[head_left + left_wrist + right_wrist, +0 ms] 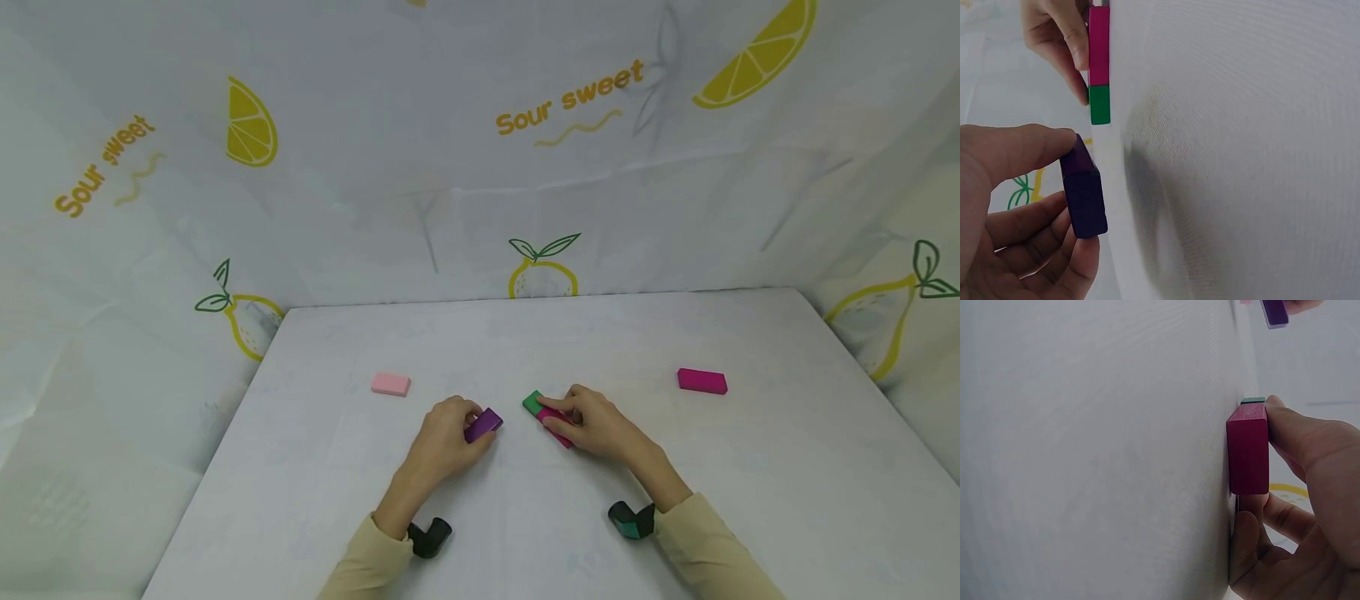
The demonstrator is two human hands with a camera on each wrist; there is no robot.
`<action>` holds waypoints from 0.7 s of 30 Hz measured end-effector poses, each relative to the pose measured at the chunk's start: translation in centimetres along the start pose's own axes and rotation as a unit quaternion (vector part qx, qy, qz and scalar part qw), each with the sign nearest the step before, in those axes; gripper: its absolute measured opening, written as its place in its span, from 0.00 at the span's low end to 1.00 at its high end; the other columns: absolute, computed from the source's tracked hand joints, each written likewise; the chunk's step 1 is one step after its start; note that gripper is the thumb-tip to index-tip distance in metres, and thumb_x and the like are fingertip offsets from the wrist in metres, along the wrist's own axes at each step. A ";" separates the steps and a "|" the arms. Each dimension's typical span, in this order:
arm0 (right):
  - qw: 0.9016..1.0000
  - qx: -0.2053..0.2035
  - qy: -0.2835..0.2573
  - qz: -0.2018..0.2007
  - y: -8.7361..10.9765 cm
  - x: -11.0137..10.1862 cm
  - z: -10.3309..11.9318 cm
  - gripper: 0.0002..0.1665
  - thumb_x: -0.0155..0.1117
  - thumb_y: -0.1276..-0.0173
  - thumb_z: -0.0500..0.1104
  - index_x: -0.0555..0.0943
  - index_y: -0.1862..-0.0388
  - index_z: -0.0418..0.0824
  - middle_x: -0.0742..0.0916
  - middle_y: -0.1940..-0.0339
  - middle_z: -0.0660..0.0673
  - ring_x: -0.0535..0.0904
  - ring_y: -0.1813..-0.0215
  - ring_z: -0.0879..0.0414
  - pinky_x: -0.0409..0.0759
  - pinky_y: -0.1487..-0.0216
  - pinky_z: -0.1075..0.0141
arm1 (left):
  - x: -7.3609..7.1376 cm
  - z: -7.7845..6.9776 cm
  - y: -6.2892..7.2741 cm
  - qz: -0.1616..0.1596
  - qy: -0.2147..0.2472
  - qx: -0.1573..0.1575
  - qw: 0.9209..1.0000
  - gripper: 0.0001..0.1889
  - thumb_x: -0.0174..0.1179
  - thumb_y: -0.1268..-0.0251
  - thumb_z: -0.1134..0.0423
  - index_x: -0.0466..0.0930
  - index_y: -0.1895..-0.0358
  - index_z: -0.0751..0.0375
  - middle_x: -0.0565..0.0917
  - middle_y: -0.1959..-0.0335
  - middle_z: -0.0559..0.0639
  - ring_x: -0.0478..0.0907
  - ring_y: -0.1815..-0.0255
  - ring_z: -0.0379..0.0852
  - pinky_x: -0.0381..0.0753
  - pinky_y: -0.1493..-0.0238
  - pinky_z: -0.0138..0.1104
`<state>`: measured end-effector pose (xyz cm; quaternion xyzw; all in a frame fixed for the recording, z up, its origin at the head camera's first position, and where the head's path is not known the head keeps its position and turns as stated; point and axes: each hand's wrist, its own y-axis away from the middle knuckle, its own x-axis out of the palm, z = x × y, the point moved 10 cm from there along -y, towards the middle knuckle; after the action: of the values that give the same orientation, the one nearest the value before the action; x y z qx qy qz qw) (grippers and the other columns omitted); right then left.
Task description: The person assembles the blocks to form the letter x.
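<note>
My left hand point(444, 440) pinches a purple block point(482, 425) between thumb and fingers, its end face turned toward the left wrist camera. In that view the shadow of hand and block falls on the white surface alongside. To the right, my right hand point(602, 427) grips a magenta block point(1249, 453) across its width, thumb on one side and fingers on the other. A green block point(1100, 105) sits end to end with this magenta block, in line with it, on the end toward the purple block. A gap separates the purple block from the green one.
A light pink block point(391, 384) lies on the white table point(315, 500) at the left, beyond my left hand. Farther right lies a second magenta block point(702, 381). A white cloth point(375, 217) with lemon prints hangs behind the table's back edge.
</note>
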<state>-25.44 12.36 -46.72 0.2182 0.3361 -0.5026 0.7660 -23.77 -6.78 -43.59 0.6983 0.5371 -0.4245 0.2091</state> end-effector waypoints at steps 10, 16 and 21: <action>1.000 -0.002 -0.003 -0.002 0.0 0.1 -0.2 0.23 0.69 0.29 0.44 0.84 0.37 0.42 0.78 0.68 0.49 0.68 0.70 0.61 0.68 0.71 0.71 | 1.1 -1.0 -0.9 0.001 0.001 0.019 1.000 0.14 0.74 0.42 0.62 0.86 0.58 0.68 0.85 0.68 0.54 0.77 0.68 0.42 0.76 0.67 0.28; 1.000 -0.002 -0.004 -0.002 0.0 0.0 -0.1 0.23 0.69 0.29 0.44 0.83 0.36 0.43 0.77 0.69 0.49 0.67 0.71 0.61 0.68 0.71 0.72 | 2.0 -1.2 -1.4 0.009 0.000 0.011 1.000 0.14 0.73 0.42 0.61 0.86 0.58 0.68 0.85 0.68 0.54 0.77 0.67 0.41 0.76 0.66 0.27; 1.000 -0.001 -0.002 -0.001 0.1 0.0 0.0 0.23 0.69 0.29 0.44 0.83 0.36 0.43 0.77 0.69 0.49 0.67 0.70 0.61 0.68 0.71 0.72 | 2.6 -1.3 -1.7 0.014 -0.005 0.007 1.000 0.14 0.73 0.42 0.60 0.86 0.58 0.67 0.84 0.69 0.52 0.75 0.68 0.40 0.74 0.66 0.28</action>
<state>-25.39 12.42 -46.71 0.2164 0.3356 -0.5030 0.7665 -24.74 -3.70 -44.69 0.7052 0.5229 -0.4289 0.2130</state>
